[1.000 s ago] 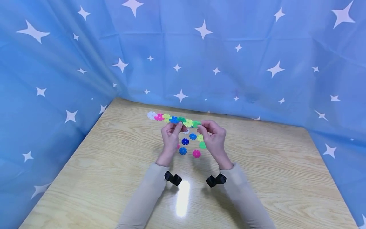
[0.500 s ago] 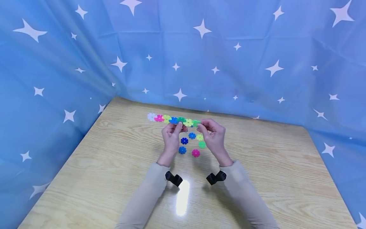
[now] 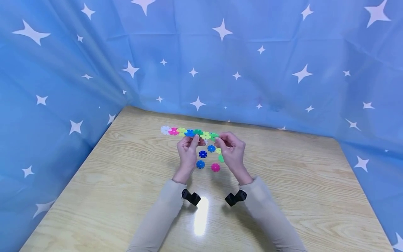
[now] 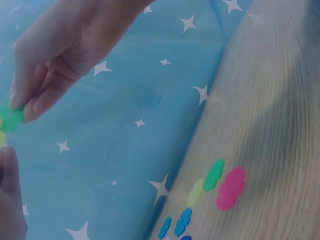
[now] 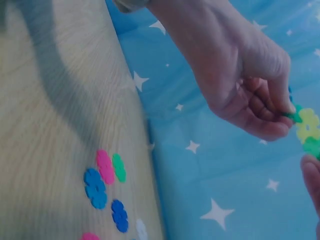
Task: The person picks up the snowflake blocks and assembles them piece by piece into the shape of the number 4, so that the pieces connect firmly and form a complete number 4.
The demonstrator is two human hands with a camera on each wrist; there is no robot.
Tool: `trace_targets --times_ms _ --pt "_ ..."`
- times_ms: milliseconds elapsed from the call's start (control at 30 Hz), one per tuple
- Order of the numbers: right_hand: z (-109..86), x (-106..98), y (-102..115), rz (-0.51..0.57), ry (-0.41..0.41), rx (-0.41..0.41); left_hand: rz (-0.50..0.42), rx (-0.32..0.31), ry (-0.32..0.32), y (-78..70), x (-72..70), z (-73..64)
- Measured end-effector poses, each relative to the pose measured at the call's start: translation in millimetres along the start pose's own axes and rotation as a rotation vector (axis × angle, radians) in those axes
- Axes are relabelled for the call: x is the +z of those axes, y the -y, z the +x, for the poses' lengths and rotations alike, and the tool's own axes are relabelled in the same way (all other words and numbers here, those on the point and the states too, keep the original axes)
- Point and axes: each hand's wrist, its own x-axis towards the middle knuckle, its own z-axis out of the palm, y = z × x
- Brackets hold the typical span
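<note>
A straight chain of notched snowflake discs is held above the table. It runs from a white disc [image 3: 165,130] through a pink disc [image 3: 173,131], a yellow disc, a blue disc [image 3: 189,133], a dark green disc [image 3: 197,132] and another yellow disc [image 3: 206,135] to a light green disc [image 3: 213,136]. My left hand [image 3: 188,154] pinches the dark green disc between thumb and fingers. With thumb and forefinger my right hand [image 3: 233,154] grips the light green end disc. In the right wrist view the left hand [image 5: 240,75] shows at the dark green disc.
Below the hands, several loose discs lie on the wooden table [image 3: 110,196], among them a pink disc [image 3: 215,167], a dark blue disc [image 3: 203,154] and a blue disc [image 3: 200,164]. Others are partly hidden behind the hands. A blue star-patterned curtain [image 3: 245,91] stands behind the table.
Both hands keep their grip on the chain. The right hand and the chain have shifted slightly left in the head view, and the view itself has moved a little.
</note>
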Motion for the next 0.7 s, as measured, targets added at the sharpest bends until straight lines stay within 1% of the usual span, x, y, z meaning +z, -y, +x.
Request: trace_targets --times_ms 100,233,367,500,567,700 --pt "-1.6 1.4 0.7 0.003 -0.006 0.026 0.005 0.008 0.004 -0.9 0.3 0.7" --pt "0.2 0.3 1.9 -0.001 -0.002 0.004 0.011 0.005 0.007 -3.6 1.2 1.5" --pt "3.7 -3.4 3.7 0.010 0.019 -0.008 0.012 0.029 0.040 -6.6 1.8 5.7" --pt "6.0 -4.3 5.1 0.028 0.011 0.026 0.018 0.055 0.069 -9.1 2.4 9.7" --pt "6.1 -3.5 4.9 0.027 -0.003 0.044 0.018 0.054 0.065 -10.3 3.0 10.0" --pt "5.0 -3.3 5.1 0.033 -0.027 0.059 -0.018 0.036 0.049 -10.6 5.7 10.1"
